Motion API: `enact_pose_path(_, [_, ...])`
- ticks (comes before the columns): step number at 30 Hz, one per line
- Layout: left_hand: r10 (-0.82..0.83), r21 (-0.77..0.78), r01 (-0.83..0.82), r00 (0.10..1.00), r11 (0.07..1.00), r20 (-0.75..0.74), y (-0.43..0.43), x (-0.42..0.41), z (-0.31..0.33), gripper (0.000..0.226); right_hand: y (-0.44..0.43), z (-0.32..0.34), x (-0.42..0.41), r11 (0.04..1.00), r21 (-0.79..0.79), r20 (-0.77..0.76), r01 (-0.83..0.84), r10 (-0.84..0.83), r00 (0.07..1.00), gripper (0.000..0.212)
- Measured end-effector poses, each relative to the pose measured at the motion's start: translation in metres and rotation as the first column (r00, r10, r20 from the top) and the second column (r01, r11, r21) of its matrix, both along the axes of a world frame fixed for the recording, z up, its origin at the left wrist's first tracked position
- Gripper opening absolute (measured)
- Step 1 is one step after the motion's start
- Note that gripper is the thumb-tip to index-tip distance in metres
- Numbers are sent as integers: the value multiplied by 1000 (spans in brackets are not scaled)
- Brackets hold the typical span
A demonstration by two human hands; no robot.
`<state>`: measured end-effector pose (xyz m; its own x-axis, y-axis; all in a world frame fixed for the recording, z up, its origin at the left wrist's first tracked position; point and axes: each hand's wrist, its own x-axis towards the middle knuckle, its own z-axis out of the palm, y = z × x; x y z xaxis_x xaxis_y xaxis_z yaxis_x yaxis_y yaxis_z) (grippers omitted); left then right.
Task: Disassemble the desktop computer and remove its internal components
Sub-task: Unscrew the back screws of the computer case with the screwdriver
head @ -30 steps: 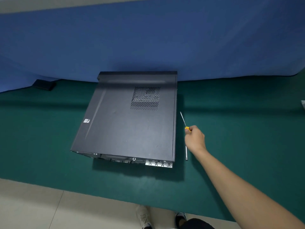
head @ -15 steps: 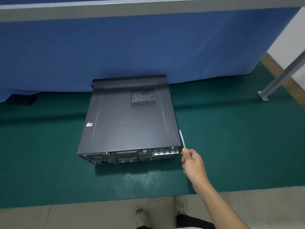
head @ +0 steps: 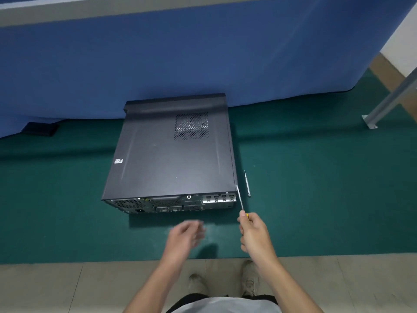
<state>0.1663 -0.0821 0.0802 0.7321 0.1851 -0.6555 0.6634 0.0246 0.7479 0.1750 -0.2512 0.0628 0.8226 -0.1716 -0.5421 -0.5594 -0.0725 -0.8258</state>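
A black desktop computer case (head: pixel 167 159) lies on its side on the green mat (head: pixel 316 199), its rear port panel (head: pixel 180 205) facing me and its side cover closed. My right hand (head: pixel 253 233) grips a screwdriver (head: pixel 240 199) by its yellow handle; the metal shaft points up toward the case's near right corner. My left hand (head: pixel 186 237) hovers blurred above the mat in front of the rear panel, fingers relaxed, holding nothing.
A second slim metal tool (head: pixel 247 184) lies on the mat just right of the case. A blue cloth backdrop (head: pixel 203 59) rises behind it. A small black box (head: pixel 39 128) sits far left, a metal frame leg (head: pixel 370 119) far right. Tiled floor (head: pixel 67 288) borders the mat.
My right hand has lifted the screwdriver from the mat beside the case and drawn it to the near right corner. My left hand has come into view in front of the case.
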Motion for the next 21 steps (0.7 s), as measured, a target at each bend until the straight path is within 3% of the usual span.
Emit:
enact_pose_path(4, [52,-217,-51,999,975,0,-49,54,19,36,-5,5,-2,982,185,-42,31,-24,999,32])
enact_pose_path(8, [79,-275,-105,991,956,-105,-58,72,21,53,-4,7,-2,959,280,-87,37,-13,996,34])
enact_pose_path(16, [170,-401,-227,970,888,-172,-68,72,18,44,-4,9,-10,944,328,-148,19,31,989,35])
enact_pose_path(21, [181,-423,-240,968,874,-175,-67,71,18,43,2,15,-9,910,404,-201,94,-12,979,36])
